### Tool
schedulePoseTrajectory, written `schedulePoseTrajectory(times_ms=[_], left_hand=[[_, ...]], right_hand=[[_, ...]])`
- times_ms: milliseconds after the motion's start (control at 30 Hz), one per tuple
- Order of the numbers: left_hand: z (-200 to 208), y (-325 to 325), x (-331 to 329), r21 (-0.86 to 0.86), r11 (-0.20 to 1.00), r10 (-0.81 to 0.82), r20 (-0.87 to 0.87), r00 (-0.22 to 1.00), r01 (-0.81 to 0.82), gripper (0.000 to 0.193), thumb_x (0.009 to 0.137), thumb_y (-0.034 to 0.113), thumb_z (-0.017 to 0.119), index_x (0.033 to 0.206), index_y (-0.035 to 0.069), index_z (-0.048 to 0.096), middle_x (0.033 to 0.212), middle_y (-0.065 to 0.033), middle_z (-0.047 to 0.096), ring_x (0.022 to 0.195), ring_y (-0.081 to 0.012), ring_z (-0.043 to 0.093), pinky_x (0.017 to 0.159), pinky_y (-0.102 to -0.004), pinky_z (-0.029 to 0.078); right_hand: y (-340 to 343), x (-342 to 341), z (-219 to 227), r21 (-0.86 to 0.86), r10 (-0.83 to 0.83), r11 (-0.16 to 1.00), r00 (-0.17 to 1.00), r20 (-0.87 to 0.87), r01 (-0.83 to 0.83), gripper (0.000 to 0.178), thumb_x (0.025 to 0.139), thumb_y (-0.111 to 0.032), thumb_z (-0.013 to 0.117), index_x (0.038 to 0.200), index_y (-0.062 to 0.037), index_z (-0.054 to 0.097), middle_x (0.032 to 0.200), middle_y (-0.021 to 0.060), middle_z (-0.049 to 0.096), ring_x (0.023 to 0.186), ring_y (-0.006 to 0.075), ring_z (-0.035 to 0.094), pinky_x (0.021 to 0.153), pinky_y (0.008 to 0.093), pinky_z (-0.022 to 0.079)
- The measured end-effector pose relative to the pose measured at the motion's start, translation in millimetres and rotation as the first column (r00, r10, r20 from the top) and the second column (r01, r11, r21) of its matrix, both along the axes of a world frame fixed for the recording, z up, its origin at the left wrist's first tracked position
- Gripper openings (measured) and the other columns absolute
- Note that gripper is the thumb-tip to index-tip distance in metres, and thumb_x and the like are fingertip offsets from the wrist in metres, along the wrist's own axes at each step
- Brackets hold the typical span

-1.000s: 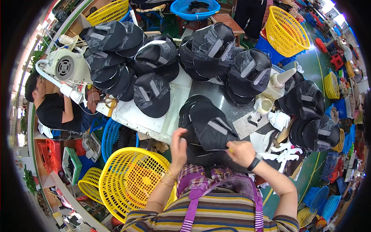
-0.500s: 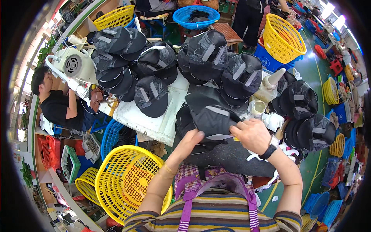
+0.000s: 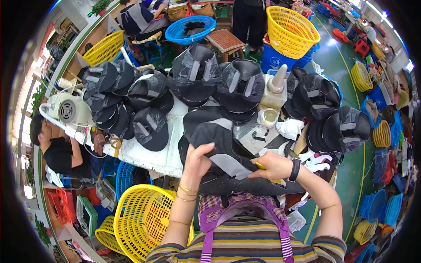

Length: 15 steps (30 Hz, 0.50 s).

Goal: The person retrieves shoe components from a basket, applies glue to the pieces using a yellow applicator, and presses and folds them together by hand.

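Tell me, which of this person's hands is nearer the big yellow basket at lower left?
Left. The left hand is up and right of the yellow basket; the right hand is farther right, at the grey panel's right end.

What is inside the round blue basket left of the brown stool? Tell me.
The blue basket holds a heap of dark pieces, too small to identify. Whatever lies beneath the heap, including the basket floor there, is covered.
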<state>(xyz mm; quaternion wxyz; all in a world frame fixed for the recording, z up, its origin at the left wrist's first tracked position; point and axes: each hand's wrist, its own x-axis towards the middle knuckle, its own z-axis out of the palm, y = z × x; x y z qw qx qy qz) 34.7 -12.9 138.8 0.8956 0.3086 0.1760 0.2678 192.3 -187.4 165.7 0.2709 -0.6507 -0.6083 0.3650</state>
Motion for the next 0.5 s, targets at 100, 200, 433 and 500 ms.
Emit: schedulePoseTrajectory(times_ms=[100, 200, 433, 500], left_hand=[[-7.0, 11.5, -7.1, -0.141, 0.989, -0.041, -0.003, 0.999, 0.041, 0.043, 0.072, -0.01, 0.048, 0.114, 0.0, 0.049, 0.11, -0.0119, 0.056, 0.1, -0.0249, 0.056, 0.091, -0.0395, 0.043], [-7.4, 5.6, -15.9, -0.125, 0.992, 0.006, -0.052, 0.999, -0.013, 0.042, 0.076, -0.008, 0.043, 0.117, -0.004, 0.045, 0.112, -0.0161, 0.055, 0.101, -0.0279, 0.056, 0.09, -0.0419, 0.045], [-65.6, -21.9, -42.0, -0.082, 0.997, -0.018, -0.148, 0.989, 0.005, 0.054, 0.081, -0.002, 0.054, 0.13, 0.004, 0.033, 0.131, -0.0088, 0.04, 0.122, -0.0238, 0.037, 0.104, -0.0406, 0.026], [-66.8, -28.4, -44.8, 0.03, 0.998, -0.042, -0.185, 0.982, 0.049, 0.055, 0.081, 0.006, 0.058, 0.13, 0.004, 0.033, 0.131, -0.0092, 0.04, 0.122, -0.0238, 0.038, 0.103, -0.0405, 0.027]], right_hand=[[-8.6, 16.0, -10.8, -0.113, -0.162, 0.984, 0.949, -0.269, 0.136, 0.03, 0.08, -0.02, 0.062, 0.104, -0.0019, 0.058, 0.055, 0.0071, 0.056, 0.047, 0.0131, 0.052, 0.05, 0.0274, 0.043], [-17.1, 62.8, -61.6, -0.106, -0.554, 0.796, 0.648, -0.523, 0.595, 0.031, 0.082, -0.016, 0.056, 0.112, -0.0109, 0.053, 0.071, -0.0026, 0.052, 0.065, 0.0058, 0.049, 0.056, 0.0211, 0.041], [26.5, 138.6, -132.2, 0.299, -0.875, 0.424, 0.472, -0.109, 0.855, 0.028, 0.073, -0.022, 0.07, 0.07, 0.0022, 0.057, 0.059, 0.013, 0.06, 0.054, 0.0179, 0.06, 0.053, 0.0271, 0.045], [32.6, 132.3, -135.2, 0.375, -0.796, 0.605, 0.535, 0.283, 0.702, 0.031, 0.072, -0.028, 0.068, 0.072, 0.0014, 0.057, 0.065, 0.0167, 0.06, 0.059, 0.0297, 0.059, 0.054, 0.0343, 0.046]])
